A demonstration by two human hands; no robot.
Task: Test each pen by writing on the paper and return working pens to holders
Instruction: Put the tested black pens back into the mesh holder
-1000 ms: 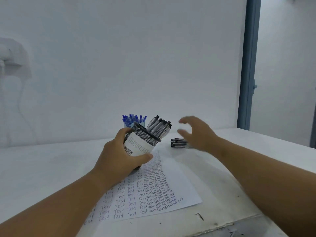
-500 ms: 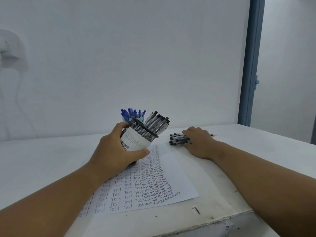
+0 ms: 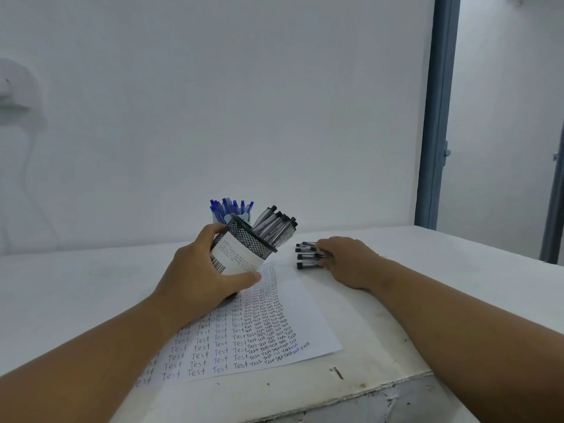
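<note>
Head view: left hand point(image 3: 195, 277) grip around tilted mesh holder point(image 3: 244, 250); right hand point(image 3: 348, 261) grip grasping loose pens point(image 3: 306, 254) on bench point(image 3: 76, 285).

The holder point(image 3: 244, 250) gripped in the left hand point(image 3: 201, 270) is black wire mesh, wrapped below the rim in a matt white paper label. The pens point(image 3: 274, 225) leaning out of it have clear glossy plastic barrels with black caps. Under that hand lies a thin matt sheet of paper point(image 3: 293, 319) on a dull white-painted table point(image 3: 76, 288), chipped rough along the near edge.
</note>
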